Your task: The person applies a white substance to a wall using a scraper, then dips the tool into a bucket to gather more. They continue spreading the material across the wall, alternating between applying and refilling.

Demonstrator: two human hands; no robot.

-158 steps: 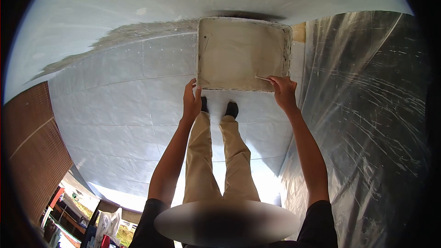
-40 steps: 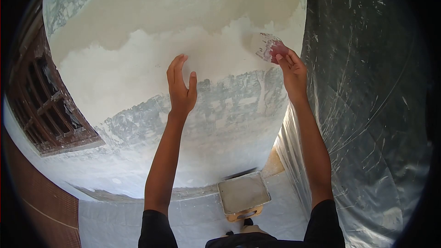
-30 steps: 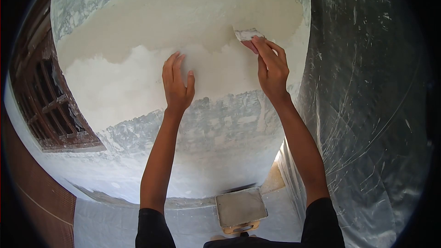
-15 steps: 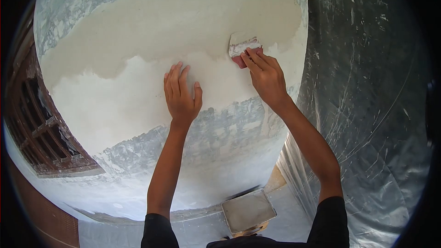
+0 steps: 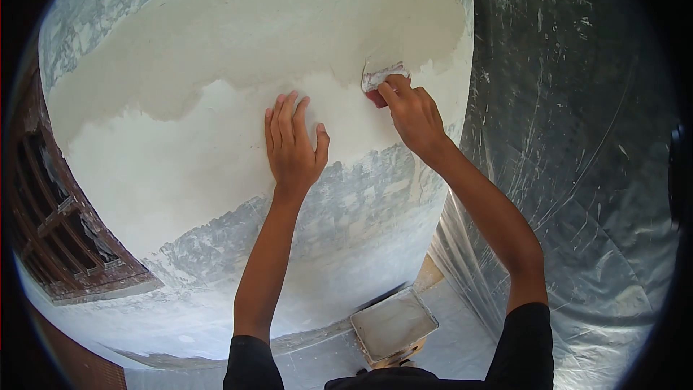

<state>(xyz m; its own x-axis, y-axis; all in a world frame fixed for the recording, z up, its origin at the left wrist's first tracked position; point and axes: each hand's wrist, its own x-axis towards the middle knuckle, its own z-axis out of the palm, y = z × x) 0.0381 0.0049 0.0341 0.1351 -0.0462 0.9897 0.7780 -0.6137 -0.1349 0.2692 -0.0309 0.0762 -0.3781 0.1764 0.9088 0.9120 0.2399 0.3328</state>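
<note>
As I look down through the head camera, one wall fills most of my view, curved by the lens. Across it run two broad bands, a beige one above and a whiter one below, with mottled grey-blue surface over and under them. One dark plastic sheet, streaked and spotted with pale marks, hangs along the right side. A grey floor covering lies at the wall's foot. At the left I make out one brown barred window, its frame flecked white, and a strip of brown ribbed material beneath it.

Two bare forearms reach up from two dark sleeves. Between them, low in my view, one rectangular tray sits near the wall's base, greyish-beige material spread inside it, on a yellowish-brown support.

The left hand is empty, palm toward the wall, four fingers raised and the thumb apart; I cannot tell whether the palm touches. The right hand grips one scraper between thumb and fingers. That scraper, the smallest item I can pick out, is dark red with whitish paste over its upper part, and lies against the wall near the meeting line of the two bands.
</note>
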